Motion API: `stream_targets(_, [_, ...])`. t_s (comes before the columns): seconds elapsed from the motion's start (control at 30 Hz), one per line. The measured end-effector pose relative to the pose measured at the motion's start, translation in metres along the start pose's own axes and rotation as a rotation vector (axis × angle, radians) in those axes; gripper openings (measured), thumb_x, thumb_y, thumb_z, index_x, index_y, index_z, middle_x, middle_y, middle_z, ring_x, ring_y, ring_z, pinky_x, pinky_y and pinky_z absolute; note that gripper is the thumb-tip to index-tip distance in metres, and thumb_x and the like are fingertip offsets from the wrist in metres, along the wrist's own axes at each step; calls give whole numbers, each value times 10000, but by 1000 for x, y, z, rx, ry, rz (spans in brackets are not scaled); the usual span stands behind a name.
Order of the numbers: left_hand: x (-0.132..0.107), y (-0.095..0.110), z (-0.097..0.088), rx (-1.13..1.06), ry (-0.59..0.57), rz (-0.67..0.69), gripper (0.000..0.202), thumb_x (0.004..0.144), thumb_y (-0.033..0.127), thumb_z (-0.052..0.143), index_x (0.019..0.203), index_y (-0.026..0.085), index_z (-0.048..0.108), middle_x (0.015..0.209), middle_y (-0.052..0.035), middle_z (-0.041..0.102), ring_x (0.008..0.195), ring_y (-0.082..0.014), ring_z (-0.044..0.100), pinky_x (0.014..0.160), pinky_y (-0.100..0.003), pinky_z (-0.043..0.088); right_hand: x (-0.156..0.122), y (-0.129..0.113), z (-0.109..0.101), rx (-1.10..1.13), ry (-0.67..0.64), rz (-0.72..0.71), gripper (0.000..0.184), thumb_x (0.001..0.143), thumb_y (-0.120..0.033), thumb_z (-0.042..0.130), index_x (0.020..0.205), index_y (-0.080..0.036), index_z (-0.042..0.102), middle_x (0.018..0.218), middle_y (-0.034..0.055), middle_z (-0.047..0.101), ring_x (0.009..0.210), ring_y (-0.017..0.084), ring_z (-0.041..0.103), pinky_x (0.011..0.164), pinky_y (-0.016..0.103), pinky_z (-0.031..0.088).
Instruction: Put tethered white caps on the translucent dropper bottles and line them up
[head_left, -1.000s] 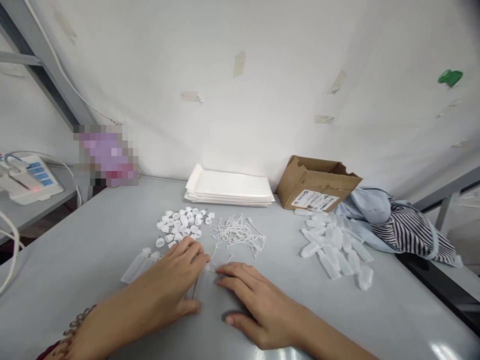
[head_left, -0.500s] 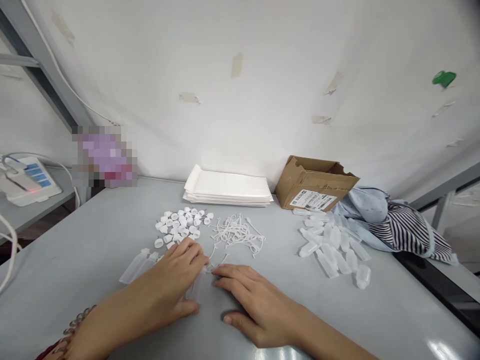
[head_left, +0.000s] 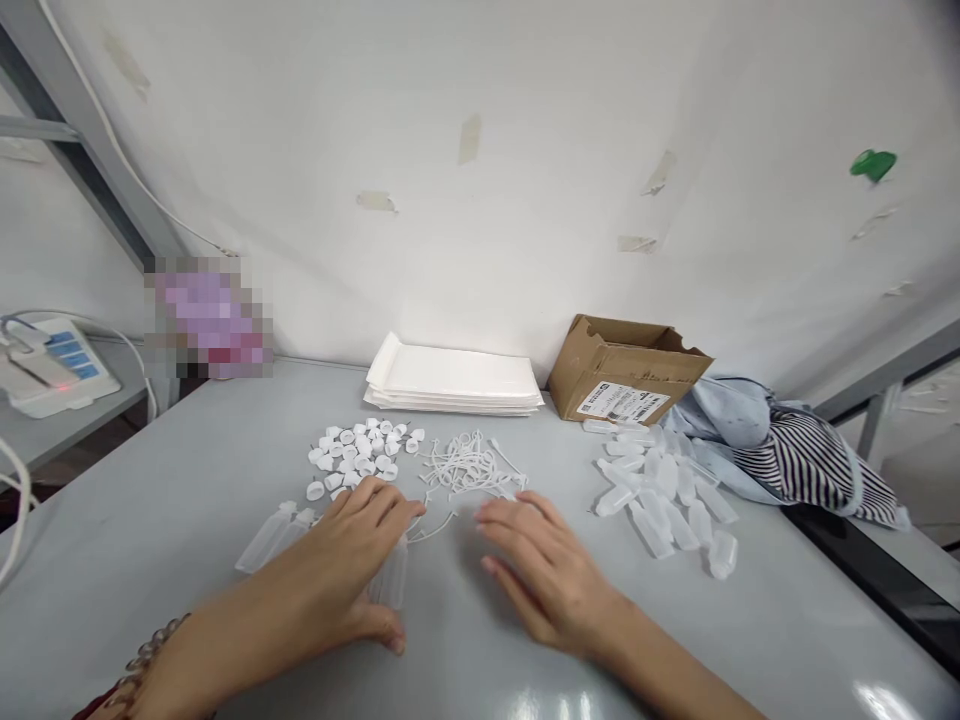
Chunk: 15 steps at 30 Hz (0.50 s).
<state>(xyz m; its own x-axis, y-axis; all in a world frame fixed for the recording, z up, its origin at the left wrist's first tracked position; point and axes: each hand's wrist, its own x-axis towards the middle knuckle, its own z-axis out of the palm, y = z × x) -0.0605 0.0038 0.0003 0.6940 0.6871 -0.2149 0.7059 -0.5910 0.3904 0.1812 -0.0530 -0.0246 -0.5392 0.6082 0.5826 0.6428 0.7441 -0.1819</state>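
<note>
Gray desk point(head_left: 465, 650). Beyond the left hand point(head_left: 360, 550) lie white caps point(head_left: 364, 450); beyond the gap between the hands, tangled white cords point(head_left: 469, 465), then stacked white envelopes point(head_left: 457, 372). Translucent bottles point(head_left: 260, 540) flank the left hand. Beyond and right of the right hand point(head_left: 551, 570): heaped bottles point(head_left: 654, 510), an open cardboard box point(head_left: 637, 370), striped cloth point(head_left: 810, 455).

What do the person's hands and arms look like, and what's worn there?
The ungloved left hand has a brownish, glossy, beaded or coiled band around its wrist, with a dark red fabric edge behind. The ungloved right hand shows no band or sleeve.
</note>
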Motion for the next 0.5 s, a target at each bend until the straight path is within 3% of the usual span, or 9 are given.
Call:
stream_targets(0.1, [0, -2, 4, -28, 101, 27, 809, 581, 428, 857, 1274, 206, 504, 1187, -90, 556, 1149, -309, 441, 964, -430, 410, -7, 30, -23, -151, 35, 87, 246, 912, -100, 430, 1122, -160, 545, 979, 122, 709, 911, 210, 659, 848, 395, 477])
stream_targets(0.23, [1, -6, 9, -27, 261, 90, 600, 745, 499, 730, 1246, 251, 512, 1161, -63, 584, 1144, -292, 453, 934, -402, 426, -28, 79, -65, -408, -65, 609, 229, 915, -310, 441, 986, -180, 616, 971, 130, 721, 903, 297, 666, 810, 474, 470])
stream_targets(0.3, [3, -8, 9, -2, 275, 117, 478, 827, 488, 650, 1226, 256, 526, 1151, -54, 595, 1133, -279, 464, 928, -387, 429, -40, 95, -83, -414, -115, 797, 257, 895, -308, 421, 969, -176, 629, 959, 124, 718, 923, 303, 661, 786, 454, 484])
stream_targets(0.37, [5, -9, 9, 20, 287, 138, 392, 869, 475, 597, 1191, 255, 551, 1123, -46, 605, 1102, -266, 480, 912, -372, 437, -47, 102, -95, -407, -162, 863, 247, 862, -288, 433, 927, -177, 645, 923, 111, 716, 872, 289, 666, 756, 431, 494])
stream_targets(0.5, [7, -7, 10, 4, 359, 142, 287, 905, 440, 543, 1114, 249, 587, 1054, -47, 609, 1056, -258, 482, 869, -360, 454, -47, 92, -102, -221, -284, 822, 214, 846, -317, 485, 882, -220, 673, 893, 66, 698, 819, 241, 654, 718, 364, 510])
